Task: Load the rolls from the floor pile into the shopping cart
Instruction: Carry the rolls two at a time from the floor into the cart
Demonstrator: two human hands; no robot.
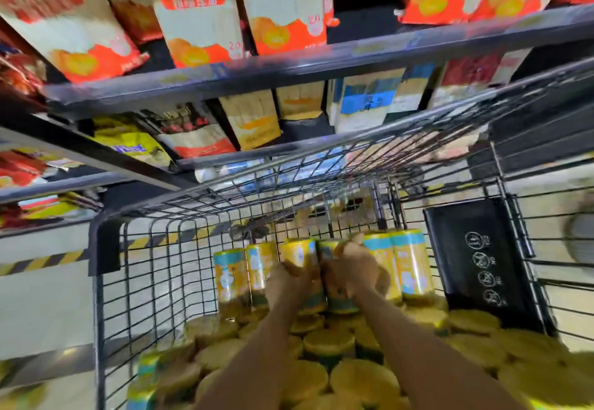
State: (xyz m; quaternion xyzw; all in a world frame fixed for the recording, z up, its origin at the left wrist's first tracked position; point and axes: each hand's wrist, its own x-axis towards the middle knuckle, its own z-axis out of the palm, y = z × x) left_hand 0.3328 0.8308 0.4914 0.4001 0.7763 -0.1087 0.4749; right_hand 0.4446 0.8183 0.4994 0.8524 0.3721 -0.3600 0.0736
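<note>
Cart (96,249): nearly full, rolls (321,342) packed upright, further row at far wall. Left hand (289,284), right hand (350,274): each gripped one mid-body in that row. Judged light, soft-wrapped, film slick; grasp round middle, avoid crushing.

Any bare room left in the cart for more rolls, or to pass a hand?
Free: the far-left corner, between the cart's left wire wall and the leftmost roll of the far row. Crowded: the near half, packed with roll ends, and mid-row, where left hand and right hand each grip a roll.
</note>
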